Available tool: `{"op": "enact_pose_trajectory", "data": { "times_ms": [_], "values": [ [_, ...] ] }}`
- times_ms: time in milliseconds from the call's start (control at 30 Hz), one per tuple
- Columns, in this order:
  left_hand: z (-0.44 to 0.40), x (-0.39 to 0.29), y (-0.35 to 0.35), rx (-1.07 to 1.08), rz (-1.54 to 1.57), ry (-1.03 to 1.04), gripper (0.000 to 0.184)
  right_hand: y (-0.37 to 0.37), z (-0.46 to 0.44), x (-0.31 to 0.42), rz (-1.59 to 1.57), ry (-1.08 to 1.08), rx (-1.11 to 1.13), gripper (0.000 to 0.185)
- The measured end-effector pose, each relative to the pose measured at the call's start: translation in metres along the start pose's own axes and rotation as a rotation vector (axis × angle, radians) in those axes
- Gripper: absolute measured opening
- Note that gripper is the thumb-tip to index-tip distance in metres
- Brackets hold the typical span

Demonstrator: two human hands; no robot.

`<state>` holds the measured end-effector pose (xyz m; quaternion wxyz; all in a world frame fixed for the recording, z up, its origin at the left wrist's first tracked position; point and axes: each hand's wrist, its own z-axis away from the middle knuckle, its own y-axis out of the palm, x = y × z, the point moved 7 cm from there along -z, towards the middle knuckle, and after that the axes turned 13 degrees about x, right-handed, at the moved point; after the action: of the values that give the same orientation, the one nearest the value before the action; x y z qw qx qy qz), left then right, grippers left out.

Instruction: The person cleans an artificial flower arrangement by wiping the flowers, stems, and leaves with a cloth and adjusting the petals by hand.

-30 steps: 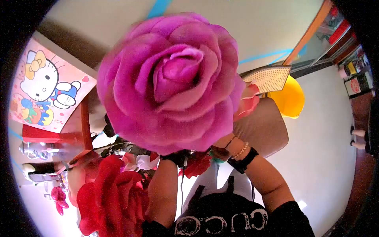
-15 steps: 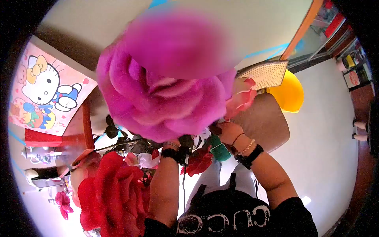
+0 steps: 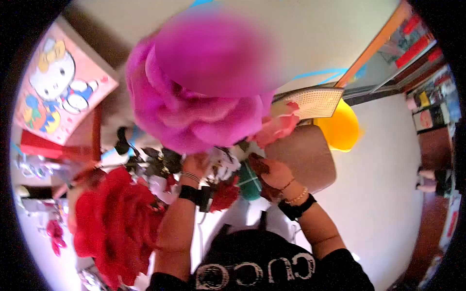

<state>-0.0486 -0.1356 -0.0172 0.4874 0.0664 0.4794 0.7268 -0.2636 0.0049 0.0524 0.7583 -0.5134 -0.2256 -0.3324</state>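
A huge purple artificial rose (image 3: 204,116) fills the upper middle of the head view, its top blurred. My left hand (image 3: 194,166) is just under its lower petals; the bloom hides the fingers, so their grip does not show. To the right, my right hand (image 3: 277,173) is closed, pinching a dark, brownish leaf-like piece (image 3: 259,166). Between the hands are white crumpled material (image 3: 224,165) and a green bundle (image 3: 249,182) with a pale line across it. A pink flower (image 3: 279,127) is above my right hand. Dark leaves (image 3: 162,160) spread left of my left hand.
A big red artificial rose (image 3: 116,225) stands at lower left, beside my left forearm. Behind my right hand are a brown-seated chair (image 3: 308,157) with a woven back (image 3: 315,103) and a yellow object (image 3: 340,127). A cartoon cat picture (image 3: 63,80) is at upper left.
The view has shifted, with chair and red rose now farther left. Both hands show more clearly below the purple rose. The dark piece in my right hand is now more visible.
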Motion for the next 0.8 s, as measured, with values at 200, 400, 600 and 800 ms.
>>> {"op": "enact_pose_trajectory", "data": {
  "times_ms": [200, 400, 600, 800],
  "values": [
    [-0.010, -0.015, 0.021, -0.081, -1.365, 0.596, 0.019, -0.007, -0.007, 0.019, -0.118, -0.236, -0.042, 0.042],
    [-0.035, 0.018, 0.075, 0.185, -0.668, 0.490, 0.029, -0.025, -0.003, 0.092, 0.108, -0.375, -0.226, 0.056],
    [-0.051, 0.041, 0.074, 0.090, -0.162, 0.016, 0.025, -0.012, -0.059, 0.055, 0.411, 0.091, 0.023, 0.054],
    [-0.044, 0.015, 0.095, 0.178, -0.826, 0.291, 0.028, -0.001, -0.102, 0.051, 0.663, -0.048, -0.209, 0.052]
  ]
}}
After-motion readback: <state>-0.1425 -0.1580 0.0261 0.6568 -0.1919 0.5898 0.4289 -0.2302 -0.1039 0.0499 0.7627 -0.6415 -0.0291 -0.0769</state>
